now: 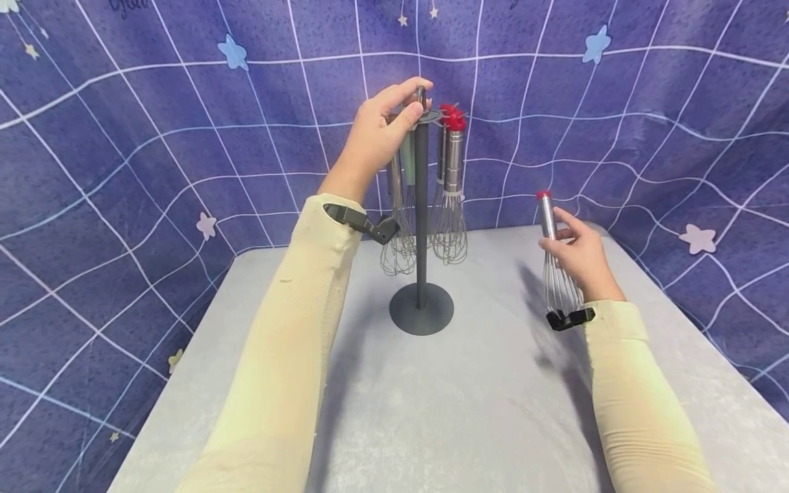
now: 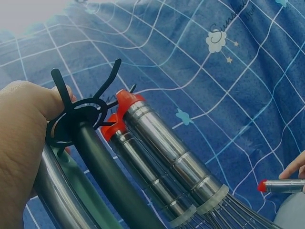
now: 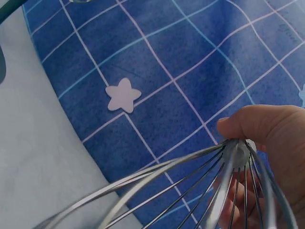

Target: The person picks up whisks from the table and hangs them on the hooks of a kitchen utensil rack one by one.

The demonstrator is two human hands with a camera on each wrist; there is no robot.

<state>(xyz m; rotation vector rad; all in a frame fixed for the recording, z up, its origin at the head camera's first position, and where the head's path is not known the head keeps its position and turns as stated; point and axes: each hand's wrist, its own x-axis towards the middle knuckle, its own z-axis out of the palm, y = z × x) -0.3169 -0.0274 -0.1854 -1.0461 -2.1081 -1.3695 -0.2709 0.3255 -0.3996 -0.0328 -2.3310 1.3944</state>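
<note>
A dark grey utensil stand (image 1: 422, 226) with a round base and a hooked ring on top stands on the table. My left hand (image 1: 385, 127) grips the top of this stand, thumb and fingers around its upper loop. Two steel whisks with red ends (image 2: 162, 148) hang from hooks on the right side. On the left side hang another steel-handled utensil (image 2: 62, 191) and one with a green handle (image 2: 83, 186), partly behind my hand. Off to the right, my right hand (image 1: 579, 253) holds a whisk (image 1: 547, 218) by its steel handle, red end up and wires down.
The grey table (image 1: 493, 411) runs to a blue gridded curtain (image 1: 277, 137) with stars behind and on both sides. Black wrist cameras (image 1: 364, 222) sit on both cream sleeves, the right one overlapping the whisk's wires in the head view.
</note>
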